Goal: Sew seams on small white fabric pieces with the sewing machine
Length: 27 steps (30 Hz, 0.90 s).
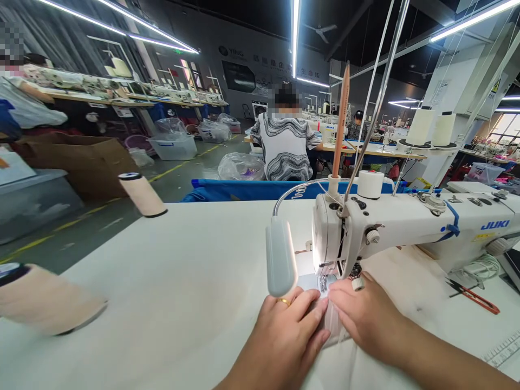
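Observation:
A white sewing machine (394, 214) stands at the right, its lamp (280, 260) hanging beside the needle. Sheer pale fabric (333, 322) runs under the lit presser foot (324, 283). My left hand (288, 330), a ring on one finger, has its bent fingers pressed on the fabric just left of and in front of the foot. On the other side, my right hand (369, 314) has its fingers together, gripping the fabric close to the foot. The fingertips partly hide the cloth. More of this fabric (406, 273) spreads behind my right hand.
Two thread cones, one nearer (49, 300) and one farther (143, 195), are at the table's left. Red-handled thread snips (475, 298) and a clear ruler (504, 349) lie at the right. A pencil (341, 124) stands upright on the machine. Ahead sits a person (286, 143).

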Available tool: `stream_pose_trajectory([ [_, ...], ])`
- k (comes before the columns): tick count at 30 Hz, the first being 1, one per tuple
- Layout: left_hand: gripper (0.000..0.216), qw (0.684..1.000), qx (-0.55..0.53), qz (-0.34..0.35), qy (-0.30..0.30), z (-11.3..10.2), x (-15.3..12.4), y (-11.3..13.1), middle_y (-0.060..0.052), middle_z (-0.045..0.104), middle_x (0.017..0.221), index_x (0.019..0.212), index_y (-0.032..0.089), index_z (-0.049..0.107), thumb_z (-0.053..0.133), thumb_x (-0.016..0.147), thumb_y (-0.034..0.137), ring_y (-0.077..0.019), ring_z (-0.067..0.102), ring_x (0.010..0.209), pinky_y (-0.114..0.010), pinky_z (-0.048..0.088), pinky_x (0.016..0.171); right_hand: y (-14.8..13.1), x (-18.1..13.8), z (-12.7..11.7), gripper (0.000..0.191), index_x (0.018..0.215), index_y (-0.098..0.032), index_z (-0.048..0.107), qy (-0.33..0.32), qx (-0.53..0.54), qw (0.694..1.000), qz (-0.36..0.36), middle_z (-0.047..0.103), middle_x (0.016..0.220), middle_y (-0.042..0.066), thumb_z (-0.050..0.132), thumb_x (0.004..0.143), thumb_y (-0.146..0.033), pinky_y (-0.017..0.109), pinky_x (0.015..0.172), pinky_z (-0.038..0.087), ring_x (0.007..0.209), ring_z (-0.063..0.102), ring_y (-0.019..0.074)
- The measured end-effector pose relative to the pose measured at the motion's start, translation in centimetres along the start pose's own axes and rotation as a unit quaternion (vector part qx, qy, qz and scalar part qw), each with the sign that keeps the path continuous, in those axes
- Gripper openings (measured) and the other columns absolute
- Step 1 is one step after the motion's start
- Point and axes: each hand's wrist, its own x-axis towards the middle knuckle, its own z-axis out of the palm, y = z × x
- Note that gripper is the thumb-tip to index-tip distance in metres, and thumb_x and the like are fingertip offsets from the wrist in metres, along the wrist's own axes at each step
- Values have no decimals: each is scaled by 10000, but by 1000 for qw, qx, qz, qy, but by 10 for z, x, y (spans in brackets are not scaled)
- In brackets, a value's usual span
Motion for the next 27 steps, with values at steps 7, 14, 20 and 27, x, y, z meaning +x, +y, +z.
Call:
stream_pose_trajectory([
  [7, 297, 1000, 15, -7, 11, 4, 1, 1, -40, 777, 1071, 1176, 253, 725, 553, 951, 160, -279, 690, 989, -424, 405, 826, 1, 2, -1, 191, 1028, -214, 667, 5, 3, 1000, 8, 764, 1143, 65, 591, 941, -62, 388, 845, 455, 944, 603, 268],
  [14, 287, 1000, 14, -11, 4, 3, 3, 3, -52, 765, 1076, 1170, 249, 718, 538, 963, 168, -283, 670, 999, -433, 408, 830, 2, 3, -2, 196, 1049, -214, 672, 14, -1, 1000, 11, 770, 1157, 68, 591, 952, -64, 387, 858, 463, 966, 617, 274],
  [20, 272, 999, -26, -20, -39, -4, 5, 1, -64, 738, 1108, 1178, 258, 695, 484, 1017, 195, -295, 653, 988, -451, 419, 820, 1, -1, -6, 140, 990, -205, 650, -1, 4, 1000, 3, 764, 1087, 75, 607, 969, -73, 398, 844, 455, 939, 618, 274],
  [27, 386, 990, -101, -23, -95, -18, 12, -11, -51, 716, 1108, 1073, 280, 717, 344, 1083, 182, -252, 634, 883, -412, 429, 758, -6, -15, -26, 338, 970, -227, 612, -77, 65, 994, -52, 734, 1181, 24, 820, 974, -493, 398, 893, 435, 1045, 639, 258],
])
